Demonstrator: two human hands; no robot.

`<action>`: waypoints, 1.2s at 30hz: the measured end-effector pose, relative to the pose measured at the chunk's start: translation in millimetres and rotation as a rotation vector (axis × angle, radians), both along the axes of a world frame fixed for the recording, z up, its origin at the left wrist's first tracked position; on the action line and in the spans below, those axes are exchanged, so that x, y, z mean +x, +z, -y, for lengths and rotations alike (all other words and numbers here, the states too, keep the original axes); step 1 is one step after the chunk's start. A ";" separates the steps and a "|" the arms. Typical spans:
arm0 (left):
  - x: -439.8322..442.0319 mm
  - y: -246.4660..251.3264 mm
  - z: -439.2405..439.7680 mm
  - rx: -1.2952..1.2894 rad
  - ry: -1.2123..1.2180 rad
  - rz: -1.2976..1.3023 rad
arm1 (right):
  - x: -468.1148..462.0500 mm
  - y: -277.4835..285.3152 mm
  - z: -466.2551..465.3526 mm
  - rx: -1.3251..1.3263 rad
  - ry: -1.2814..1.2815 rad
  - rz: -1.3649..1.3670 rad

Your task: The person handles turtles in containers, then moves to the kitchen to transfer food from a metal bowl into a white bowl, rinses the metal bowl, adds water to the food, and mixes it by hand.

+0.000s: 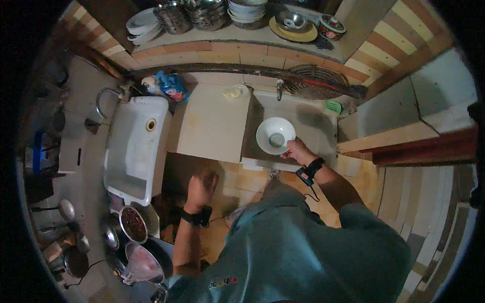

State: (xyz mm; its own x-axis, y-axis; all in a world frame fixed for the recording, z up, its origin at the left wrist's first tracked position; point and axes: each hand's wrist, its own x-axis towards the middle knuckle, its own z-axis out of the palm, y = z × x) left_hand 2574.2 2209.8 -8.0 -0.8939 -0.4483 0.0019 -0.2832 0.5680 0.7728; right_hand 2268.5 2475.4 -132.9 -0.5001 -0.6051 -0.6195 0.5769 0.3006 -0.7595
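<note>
My right hand [298,152] grips the rim of a white bowl [264,136], thumb and fingers on its lower right edge. The bowl is held over the right-hand basin [314,108], with its inside facing up; a greyish patch shows at its bottom. Below the wall tap [279,90], the bowl is a little toward me. My left hand [202,190] hangs in front of the counter slab [212,125], above the floor and apart from it. That hand is blurred with its fingers bent, and I see no object in it.
A white sink [130,163] with a curved faucet [101,102] stands at left. Pots, one with dark red food [133,224], sit below it. A blue packet [172,87], a plate [242,91] and a green soap dish [333,107] line the back. Stacked dishes fill the shelf [216,36].
</note>
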 end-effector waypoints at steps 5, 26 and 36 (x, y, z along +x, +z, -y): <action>-127.1 -19.6 2.0 0.006 -0.116 0.040 | -82.2 -49.8 -1.1 0.002 -0.050 0.101; -413.8 -105.4 25.2 -0.661 -0.796 -0.271 | -142.6 -135.0 19.1 0.052 -0.093 -0.047; -423.2 -112.5 -2.3 -0.675 -0.682 -0.199 | -153.2 -147.1 41.2 -0.022 0.014 -0.028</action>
State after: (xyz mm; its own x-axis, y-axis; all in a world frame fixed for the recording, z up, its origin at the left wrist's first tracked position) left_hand 2151.0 2212.1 -120.5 -0.9163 0.3153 0.2468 0.3705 0.9015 0.2238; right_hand 2115.4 2434.2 -279.9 -0.5088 -0.6252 -0.5918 0.5512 0.2915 -0.7818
